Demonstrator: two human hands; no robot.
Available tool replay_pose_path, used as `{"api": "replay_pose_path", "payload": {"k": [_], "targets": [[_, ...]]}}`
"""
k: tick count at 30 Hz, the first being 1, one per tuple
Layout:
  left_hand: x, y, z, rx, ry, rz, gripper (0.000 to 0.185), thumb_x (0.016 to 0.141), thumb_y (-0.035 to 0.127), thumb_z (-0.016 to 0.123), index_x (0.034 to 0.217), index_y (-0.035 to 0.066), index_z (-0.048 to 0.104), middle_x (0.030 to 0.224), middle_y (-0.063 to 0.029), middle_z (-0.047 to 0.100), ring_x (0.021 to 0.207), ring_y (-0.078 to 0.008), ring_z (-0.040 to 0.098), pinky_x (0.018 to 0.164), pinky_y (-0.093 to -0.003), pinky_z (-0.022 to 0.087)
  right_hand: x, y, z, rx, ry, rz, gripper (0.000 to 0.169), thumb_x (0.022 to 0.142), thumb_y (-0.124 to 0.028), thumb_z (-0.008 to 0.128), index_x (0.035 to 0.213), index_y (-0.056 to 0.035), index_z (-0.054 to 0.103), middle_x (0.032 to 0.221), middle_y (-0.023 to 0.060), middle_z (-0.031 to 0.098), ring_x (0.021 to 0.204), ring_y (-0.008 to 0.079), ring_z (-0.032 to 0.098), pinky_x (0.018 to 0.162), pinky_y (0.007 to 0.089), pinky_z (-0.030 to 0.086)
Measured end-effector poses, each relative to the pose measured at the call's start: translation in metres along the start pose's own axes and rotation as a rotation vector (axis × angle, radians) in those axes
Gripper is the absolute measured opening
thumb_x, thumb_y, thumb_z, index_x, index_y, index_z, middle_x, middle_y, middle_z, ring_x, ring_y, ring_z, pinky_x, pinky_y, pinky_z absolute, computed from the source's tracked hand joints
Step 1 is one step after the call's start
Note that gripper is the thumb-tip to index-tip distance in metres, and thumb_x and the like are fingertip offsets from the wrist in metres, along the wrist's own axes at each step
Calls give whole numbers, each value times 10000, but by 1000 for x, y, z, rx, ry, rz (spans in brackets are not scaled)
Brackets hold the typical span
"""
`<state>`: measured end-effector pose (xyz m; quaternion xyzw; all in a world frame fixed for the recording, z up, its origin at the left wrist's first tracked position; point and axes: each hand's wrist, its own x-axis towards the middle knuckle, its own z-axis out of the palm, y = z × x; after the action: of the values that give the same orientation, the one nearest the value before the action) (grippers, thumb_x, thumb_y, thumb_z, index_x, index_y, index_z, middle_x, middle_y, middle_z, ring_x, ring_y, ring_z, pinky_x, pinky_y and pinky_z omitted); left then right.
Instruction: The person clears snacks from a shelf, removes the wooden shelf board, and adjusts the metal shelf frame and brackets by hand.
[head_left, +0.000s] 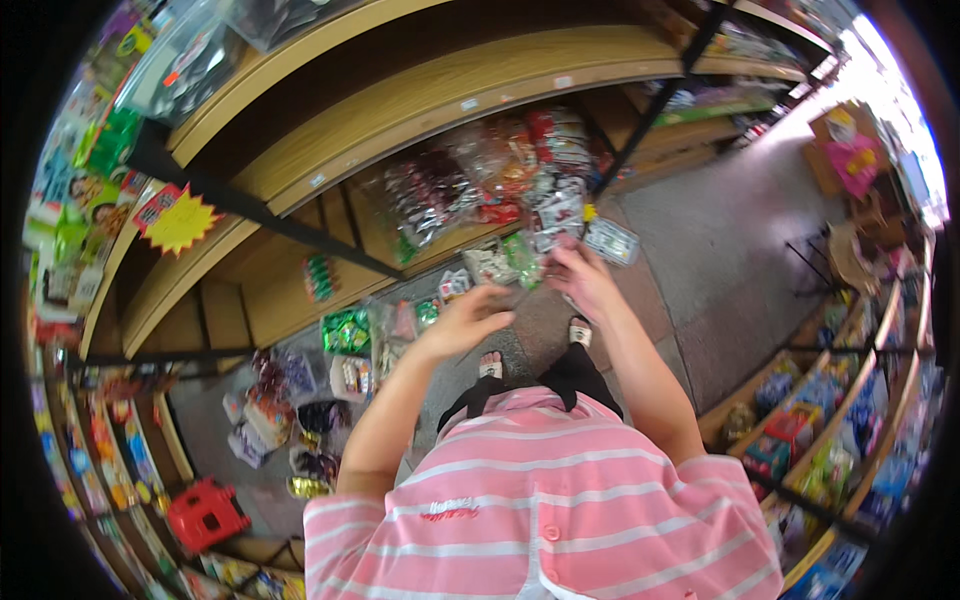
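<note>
My left hand (466, 321) is above the floor with its fingers apart and nothing in it; it is slightly blurred. Just past its fingertips lie a clear packet with pale contents (489, 262) and a green packet (523, 259). My right hand (583, 276) is beside the green packet, fingers bent, at the lower end of a pile of clear packets with white and dark contents (559, 206). Whether it grips one of these is not visible. To its right a flat clear package (611, 241) lies on the floor.
Bagged goods (431, 199) fill part of the bottom wooden shelf (480, 234). Black metal posts (315, 236) stand along the shelving. At left on the floor are a green-filled box (346, 330), a white tub (352, 377), loose packets (262, 420) and a red plastic stool (206, 515). Stocked shelves (802, 420) line the right.
</note>
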<state>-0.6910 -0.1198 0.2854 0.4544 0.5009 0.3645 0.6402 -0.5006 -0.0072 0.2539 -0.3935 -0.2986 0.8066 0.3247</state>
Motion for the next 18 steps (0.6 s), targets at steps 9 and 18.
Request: {"api": "replay_pose_path", "payload": {"k": [9, 18], "targets": [[173, -20, 113, -48, 101, -2, 351, 775, 113, 563, 1110, 61, 473, 931, -34, 545, 822, -97, 488, 696, -245, 406, 46, -69, -137, -27, 63, 62, 231, 775, -237, 572, 919, -120, 433, 826, 68, 590, 703, 143, 562, 605, 257, 448], [277, -16, 154, -186, 360, -189, 359, 805, 169, 526, 1140, 63, 450, 918, -44, 540, 761, -78, 483, 640, -208, 398, 137, -107, -217, -70, -9, 210, 189, 775, -248, 571, 855, -120, 457, 732, 29, 585, 565, 86, 539, 486, 209, 453]]}}
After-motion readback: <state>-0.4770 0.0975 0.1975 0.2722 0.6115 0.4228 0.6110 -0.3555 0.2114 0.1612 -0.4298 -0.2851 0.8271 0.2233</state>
